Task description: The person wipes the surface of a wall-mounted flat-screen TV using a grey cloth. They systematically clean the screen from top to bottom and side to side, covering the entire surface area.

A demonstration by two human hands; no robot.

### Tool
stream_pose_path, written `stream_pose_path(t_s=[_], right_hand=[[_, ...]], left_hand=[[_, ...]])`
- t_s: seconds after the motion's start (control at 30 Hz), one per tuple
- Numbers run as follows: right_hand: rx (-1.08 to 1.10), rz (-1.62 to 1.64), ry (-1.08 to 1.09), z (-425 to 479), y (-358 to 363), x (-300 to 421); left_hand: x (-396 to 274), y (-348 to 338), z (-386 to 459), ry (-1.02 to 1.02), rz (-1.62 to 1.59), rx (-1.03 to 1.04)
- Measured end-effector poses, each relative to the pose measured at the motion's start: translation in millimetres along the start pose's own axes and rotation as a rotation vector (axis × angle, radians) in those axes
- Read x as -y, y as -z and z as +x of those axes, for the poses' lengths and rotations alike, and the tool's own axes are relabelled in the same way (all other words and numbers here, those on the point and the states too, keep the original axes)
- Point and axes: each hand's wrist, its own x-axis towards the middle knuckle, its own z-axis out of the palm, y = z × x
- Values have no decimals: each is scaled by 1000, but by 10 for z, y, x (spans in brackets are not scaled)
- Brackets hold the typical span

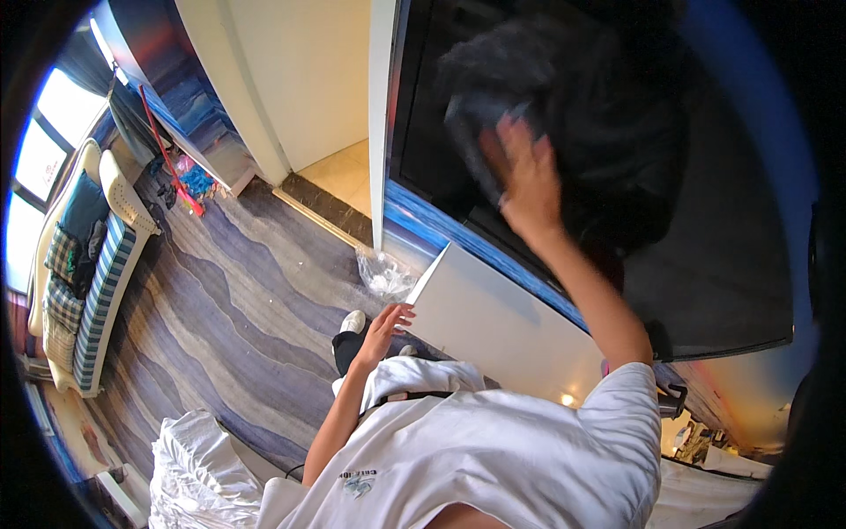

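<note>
My right hand [532, 182] is stretched out before the large black television screen [714, 278], its fingers blurred by motion. A greyish patch [472, 142] lies beside these fingers; whether it is a cloth or a reflection, I cannot tell. Below the screen stands a white cabinet [492, 317] with a smooth top. My left hand [386, 330] hangs near the cabinet's left corner, fingers loosely apart and nothing visible in them. Whether it touches the corner is unclear.
A clear plastic bag [385, 274] lies on the patterned carpet [244, 291] by the doorway. A red-handled broom [158, 145] leans near a litter heap [195, 178]. To the left is a striped sofa [106, 297]; white fabric [201, 463] lies behind me.
</note>
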Motion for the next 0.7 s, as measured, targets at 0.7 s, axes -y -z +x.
stream_pose_path(t_s=[0.7], right_hand=[[28, 236, 153, 154, -1081, 1225]], left_hand=[[-90, 682, 399, 152, 107, 157]])
